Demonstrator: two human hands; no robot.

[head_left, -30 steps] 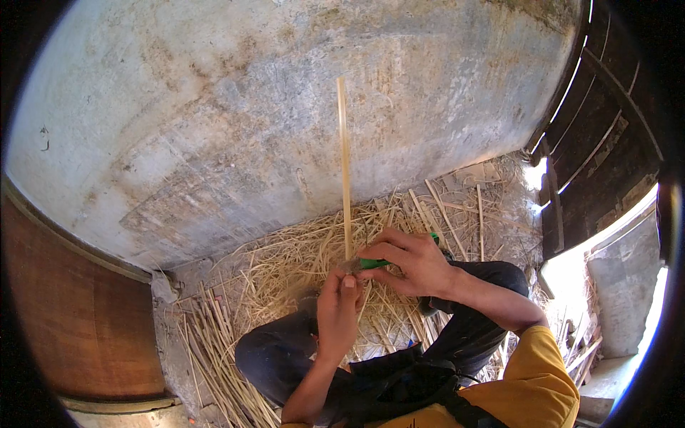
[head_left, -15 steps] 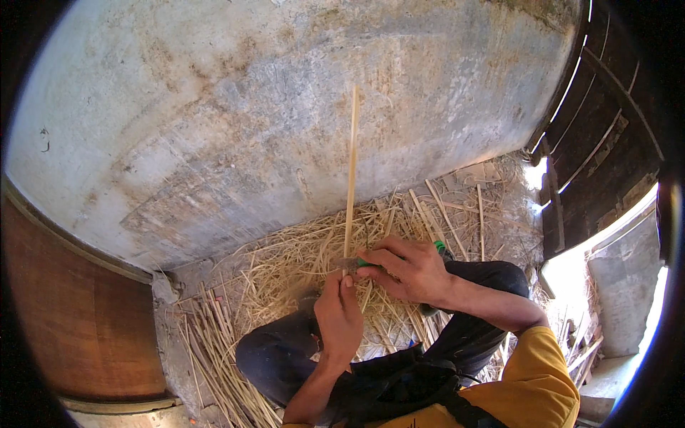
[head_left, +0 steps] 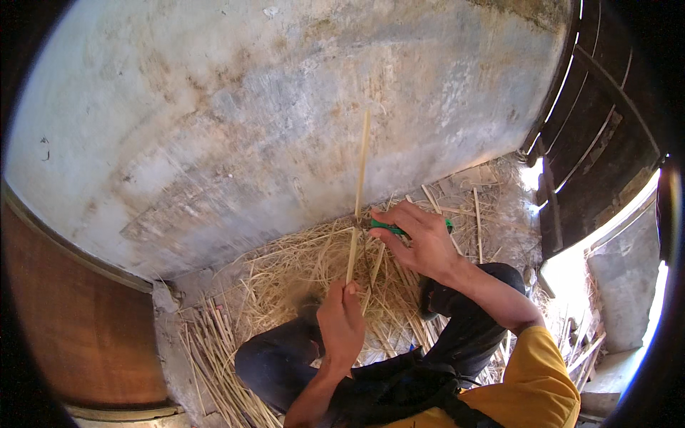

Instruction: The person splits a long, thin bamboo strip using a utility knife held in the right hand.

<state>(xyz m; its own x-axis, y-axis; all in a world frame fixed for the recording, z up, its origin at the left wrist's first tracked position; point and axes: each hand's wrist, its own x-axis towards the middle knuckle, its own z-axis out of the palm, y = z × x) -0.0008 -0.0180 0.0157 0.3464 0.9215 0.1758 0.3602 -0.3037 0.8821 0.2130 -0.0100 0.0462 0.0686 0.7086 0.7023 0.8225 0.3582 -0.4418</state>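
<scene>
A long pale bamboo strip (head_left: 363, 160) points up and away from me, in front of the wall. My left hand (head_left: 341, 322) is closed around its near end, thumb on top. My right hand (head_left: 422, 241) grips a green-handled knife (head_left: 381, 226), the handle's far end poking out beyond the palm. The short blade meets the strip partway along, ahead of my left hand; much of the blade is hard to make out. Curled bamboo shavings (head_left: 285, 267) lie heaped on the ground beneath both hands, between my bent legs and the wall.
A stained concrete wall (head_left: 235, 135) rises close in front. Cut strips (head_left: 217, 357) lie bundled at left, near a brown wooden panel (head_left: 78, 307). More loose sticks (head_left: 478, 225) lie to the right, below dark slatted boards (head_left: 599, 128).
My right hand and the knife have moved forward along the strip, away from my left hand. The strip's far end has tipped slightly right and lower.
</scene>
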